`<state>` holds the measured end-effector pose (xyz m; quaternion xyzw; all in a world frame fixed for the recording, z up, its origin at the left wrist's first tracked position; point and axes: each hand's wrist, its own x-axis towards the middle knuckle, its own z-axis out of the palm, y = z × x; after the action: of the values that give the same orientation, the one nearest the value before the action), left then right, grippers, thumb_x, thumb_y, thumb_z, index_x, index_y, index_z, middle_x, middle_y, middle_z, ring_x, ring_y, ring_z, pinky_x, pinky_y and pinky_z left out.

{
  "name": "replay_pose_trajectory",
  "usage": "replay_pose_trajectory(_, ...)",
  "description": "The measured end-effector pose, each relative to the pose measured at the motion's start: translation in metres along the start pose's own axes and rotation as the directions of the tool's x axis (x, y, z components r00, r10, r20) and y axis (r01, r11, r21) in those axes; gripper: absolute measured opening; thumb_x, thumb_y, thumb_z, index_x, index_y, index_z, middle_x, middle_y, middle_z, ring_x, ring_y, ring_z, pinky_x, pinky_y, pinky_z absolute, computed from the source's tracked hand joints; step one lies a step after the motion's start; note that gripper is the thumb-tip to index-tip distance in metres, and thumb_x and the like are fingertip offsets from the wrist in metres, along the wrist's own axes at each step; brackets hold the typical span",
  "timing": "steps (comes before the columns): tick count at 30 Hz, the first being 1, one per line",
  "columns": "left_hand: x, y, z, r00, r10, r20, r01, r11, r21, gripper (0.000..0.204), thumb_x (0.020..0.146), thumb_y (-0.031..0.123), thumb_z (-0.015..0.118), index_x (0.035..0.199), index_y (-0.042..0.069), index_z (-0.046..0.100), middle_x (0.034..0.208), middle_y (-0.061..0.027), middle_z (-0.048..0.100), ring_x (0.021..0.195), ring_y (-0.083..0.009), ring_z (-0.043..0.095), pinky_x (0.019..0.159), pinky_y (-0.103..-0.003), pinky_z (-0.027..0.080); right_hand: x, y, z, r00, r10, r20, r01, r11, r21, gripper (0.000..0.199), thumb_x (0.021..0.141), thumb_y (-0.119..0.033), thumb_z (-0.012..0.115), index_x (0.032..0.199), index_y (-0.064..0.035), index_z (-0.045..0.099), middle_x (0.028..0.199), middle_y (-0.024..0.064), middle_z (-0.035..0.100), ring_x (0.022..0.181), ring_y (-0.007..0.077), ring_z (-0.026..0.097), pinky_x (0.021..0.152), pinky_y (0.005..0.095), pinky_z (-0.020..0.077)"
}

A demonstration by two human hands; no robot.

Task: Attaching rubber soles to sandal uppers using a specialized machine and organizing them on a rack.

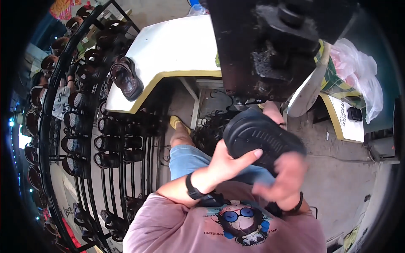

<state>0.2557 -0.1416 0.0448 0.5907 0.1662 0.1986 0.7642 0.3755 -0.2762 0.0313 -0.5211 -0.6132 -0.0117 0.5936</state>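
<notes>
Pressing its thumb across the ridged sole, the left hand (228, 162) holds a black shoe (261, 137) firmly at its near-left edge, the other fingers mostly hidden beneath. The shoe is raised above the lap, toward three o'clock from the middle of the view, its grooved underside facing up. At four o'clock, the right hand (289, 177) is blurred, fingers curled at the shoe's near-right end; whether it grips or merely touches, I cannot tell.

Beyond the shoe, toward one o'clock, looms a dark metal machine head (270, 46). A white, yellow-edged table (181, 44) reaches between eleven and twelve, with a dark brown sandal (126, 80) on its near-left corner at ten. A black rack (47, 126) bearing rows of sandals fills nine o'clock. Toward two o'clock sits a translucent plastic bag (356, 69).
</notes>
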Motion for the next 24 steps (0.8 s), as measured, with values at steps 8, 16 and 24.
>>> replay_pose_trajectory(8,0.008,-0.022,0.029,0.964,0.093,-0.250,-0.200,0.871,-0.448,0.034,0.088,0.006,0.066,0.120,-0.001,0.057,0.112,-0.0059,0.063,0.102,-0.0144,0.058,0.090,-0.030,0.047,-0.086,0.030,-0.021,0.668,0.731,-0.141,-0.154,0.321,0.935,0.086,0.076,-0.053,0.076,0.142,-0.0068,0.044,0.137,0.0091,0.054,0.127,0.0322,0.050,0.111,0.0466,0.0355)
replay_pose_trajectory(16,-0.008,-0.039,-0.033,0.929,0.136,-0.344,-0.324,0.747,-0.580,0.054,0.084,0.021,0.073,0.128,-0.001,0.052,0.123,-0.0166,0.062,0.113,-0.0295,0.062,0.099,-0.045,0.051,-0.065,0.049,0.001,0.717,0.697,-0.026,-0.206,0.247,0.947,0.069,0.079,-0.014,0.073,0.142,-0.0079,0.044,0.139,0.0093,0.052,0.129,0.0308,0.049,0.111,0.0494,0.0356)
replay_pose_trajectory(24,-0.011,0.011,-0.122,0.947,0.261,-0.185,-0.320,0.781,-0.536,0.097,0.079,0.038,0.076,0.152,0.005,0.021,0.141,-0.0248,0.045,0.130,-0.0374,0.047,0.106,-0.051,0.042,-0.030,0.032,0.069,0.725,0.673,0.145,-0.285,0.103,0.953,0.057,0.079,0.000,0.066,0.134,-0.0030,0.049,0.131,0.0098,0.056,0.124,0.0269,0.051,0.107,0.0440,0.0385)
